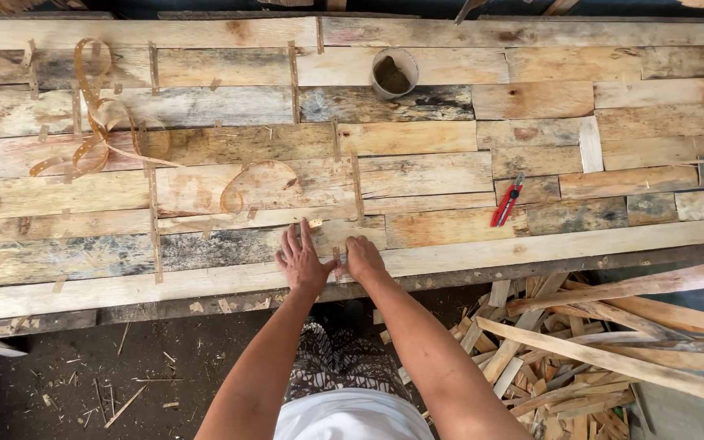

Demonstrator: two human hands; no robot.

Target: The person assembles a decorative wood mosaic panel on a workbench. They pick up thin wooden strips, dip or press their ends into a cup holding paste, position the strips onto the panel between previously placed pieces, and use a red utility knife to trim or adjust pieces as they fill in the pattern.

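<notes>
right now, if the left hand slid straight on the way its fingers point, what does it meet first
Probably the small wood chip just past the left hand fingertips; beyond it, a thin vertical strip on the plank panel.

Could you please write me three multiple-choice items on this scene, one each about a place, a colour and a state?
1. Where is the cup?
A. at the far edge of the wood panel
B. on the floor
C. beside the hands

2. What colour are the cutter's handles?
A. blue
B. red
C. green

3. How does the left hand lie?
A. clenched in a fist
B. raised in the air
C. flat on the panel, fingers spread

Answers:
1 A: the cup stands by the top boards, far from both hands.
2 B: the handles are red.
3 C: the palm lies down beside the right hand.
</notes>
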